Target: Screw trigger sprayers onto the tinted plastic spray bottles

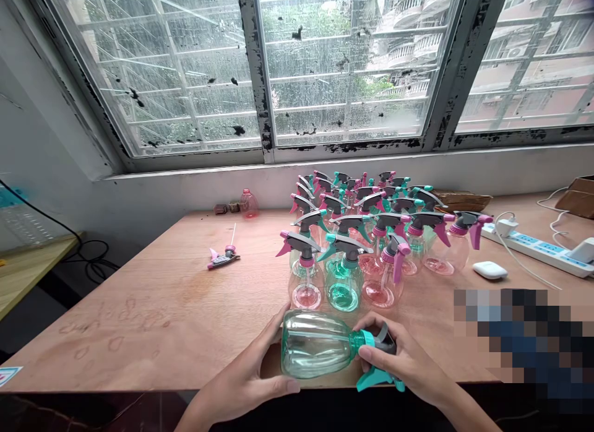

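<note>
A clear teal spray bottle (315, 345) lies sideways at the near edge of the wooden table (162, 314). My left hand (253, 373) wraps round its base end. My right hand (401, 358) grips the grey and teal trigger head (378, 358) at the bottle's neck. Just beyond stands a cluster of several assembled pink and teal spray bottles (362, 240), upright in rows.
A loose pink and grey sprayer head with its tube (223, 257) lies on the table to the left. A lone pink bottle (249, 205) stands near the window sill. A white power strip (538, 246), cables and a white earbud case (490, 270) are at the right.
</note>
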A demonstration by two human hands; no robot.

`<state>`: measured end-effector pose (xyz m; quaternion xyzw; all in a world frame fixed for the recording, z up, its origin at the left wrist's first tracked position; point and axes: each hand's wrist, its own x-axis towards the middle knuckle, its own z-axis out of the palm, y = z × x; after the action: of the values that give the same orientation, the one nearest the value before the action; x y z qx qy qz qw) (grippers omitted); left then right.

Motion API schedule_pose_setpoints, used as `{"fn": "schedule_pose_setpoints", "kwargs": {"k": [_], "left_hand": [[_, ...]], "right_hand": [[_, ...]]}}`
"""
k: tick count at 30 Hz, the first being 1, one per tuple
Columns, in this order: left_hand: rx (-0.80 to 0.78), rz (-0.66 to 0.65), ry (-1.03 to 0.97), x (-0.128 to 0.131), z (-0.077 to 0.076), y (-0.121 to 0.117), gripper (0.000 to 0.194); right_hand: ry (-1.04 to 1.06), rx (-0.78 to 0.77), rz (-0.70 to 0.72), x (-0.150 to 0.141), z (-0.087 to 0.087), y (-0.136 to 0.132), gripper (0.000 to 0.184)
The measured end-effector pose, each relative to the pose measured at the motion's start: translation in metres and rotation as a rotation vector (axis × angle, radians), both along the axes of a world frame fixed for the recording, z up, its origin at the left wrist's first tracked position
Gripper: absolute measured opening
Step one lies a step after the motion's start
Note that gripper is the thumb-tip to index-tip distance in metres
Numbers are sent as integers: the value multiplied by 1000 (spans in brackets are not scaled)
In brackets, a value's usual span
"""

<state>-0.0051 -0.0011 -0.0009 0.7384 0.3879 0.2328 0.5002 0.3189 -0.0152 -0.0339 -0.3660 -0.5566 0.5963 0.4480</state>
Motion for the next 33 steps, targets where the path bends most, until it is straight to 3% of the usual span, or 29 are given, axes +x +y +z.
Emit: {"fn": "schedule_pose_setpoints", "kwargs": {"k": [5,11,23,33], "left_hand": [[27,-35,-56,0,-4,-1,97],[-45,-3,-51,1,-2,0,109],[16,-37,-71,0,-4,0,98],[-10,7,-15,0,-1,0,103]], "right_hand": [[-1,4,12,1,-2,0,36],[-25,5,-1,0,-2,0,41],[-16,6,-23,-1,-1,-1,40],[-12,2,-13,-1,-1,-1,40]]}}
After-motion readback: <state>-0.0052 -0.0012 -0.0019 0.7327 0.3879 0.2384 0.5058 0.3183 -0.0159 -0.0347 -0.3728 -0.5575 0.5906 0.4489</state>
